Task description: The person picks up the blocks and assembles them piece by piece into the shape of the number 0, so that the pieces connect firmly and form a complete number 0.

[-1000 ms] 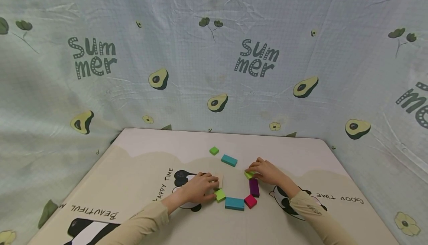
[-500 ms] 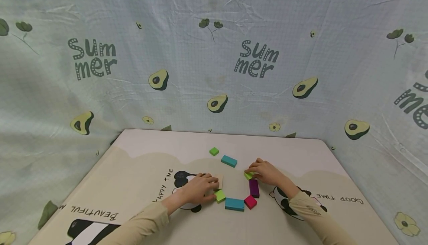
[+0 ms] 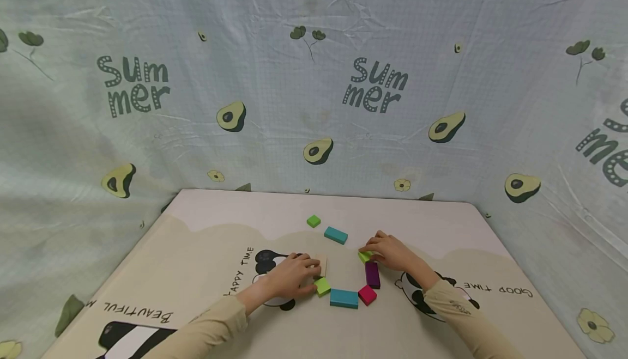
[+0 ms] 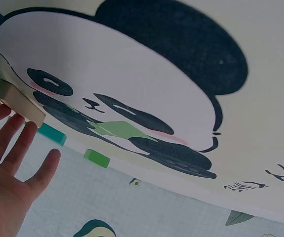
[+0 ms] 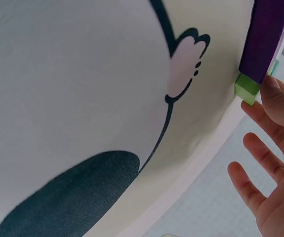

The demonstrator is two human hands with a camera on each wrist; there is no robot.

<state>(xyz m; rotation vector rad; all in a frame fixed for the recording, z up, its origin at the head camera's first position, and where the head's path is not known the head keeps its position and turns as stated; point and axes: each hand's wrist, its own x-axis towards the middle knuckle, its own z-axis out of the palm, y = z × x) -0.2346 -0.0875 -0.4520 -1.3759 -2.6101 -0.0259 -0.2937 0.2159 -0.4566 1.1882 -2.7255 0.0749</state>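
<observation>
My left hand (image 3: 292, 275) lies at a beige block (image 3: 322, 265), its fingertips against the block's side in the left wrist view; the thumb is hidden there. Just in front of the beige block, a lime green block (image 3: 322, 286) sits beside the left thumb in the head view. My right hand (image 3: 391, 251) pinches another lime green block (image 5: 247, 89) between thumb and index finger, at the far end of a purple block (image 3: 373, 275). Its other fingers extend loosely. A blue block (image 3: 344, 298) and a red block (image 3: 367, 295) continue the row at the front.
Beyond the hands lie a loose teal block (image 3: 336, 235) and a small green block (image 3: 313, 221). The table mat (image 3: 235, 209) carries panda drawings and lettering. A patterned curtain (image 3: 275, 75) rises behind the table's far edge.
</observation>
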